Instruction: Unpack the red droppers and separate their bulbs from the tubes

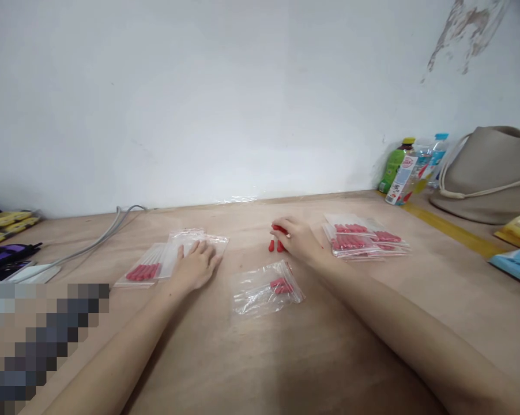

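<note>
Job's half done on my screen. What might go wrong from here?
The red pieces at the right hand lie outside any bag, so a nudge might scatter them. The left hand lies over thin clear bags; dragging it could shift them. The filled stack sits close to the right hand and might get knocked askew.

Tan table (251, 363) with clear bags (256, 293)

Soft light; glare on clear bag (253, 295); lower-left corner pixelated.
</note>
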